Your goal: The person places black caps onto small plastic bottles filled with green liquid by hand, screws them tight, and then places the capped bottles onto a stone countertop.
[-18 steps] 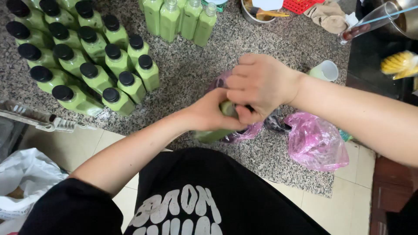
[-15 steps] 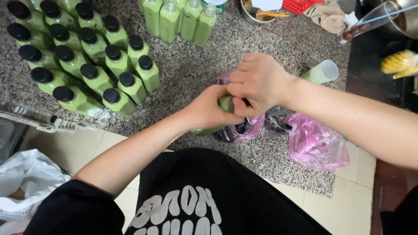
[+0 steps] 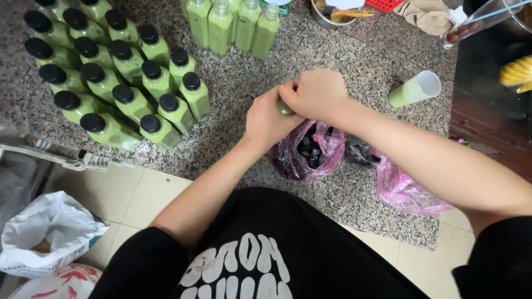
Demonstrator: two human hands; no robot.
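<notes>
The left hand (image 3: 270, 119) wraps the body of a green bottle (image 3: 285, 107), almost hidden, held just above the speckled stone bench (image 3: 343, 61). The right hand (image 3: 316, 94) closes its fingers over the bottle's top, seemingly on the cap. Judging by this, steadying the body upright while turning the top squarely would seat it evenly. A pink bag of black caps (image 3: 310, 149) lies directly below; capped green bottles (image 3: 119, 97) stand to the left.

- Capped green bottles (image 3: 111, 83) are crowding the counter's (image 3: 354, 61) far left corner, blocking us there.
- Uncapped bottles (image 3: 233, 25) are lining the far edge.
- Bare granite is lying open between both groups and our hands.
- Pink bags (image 3: 410, 188) and a tipped cup (image 3: 415, 88) are hemming the right edge.
</notes>
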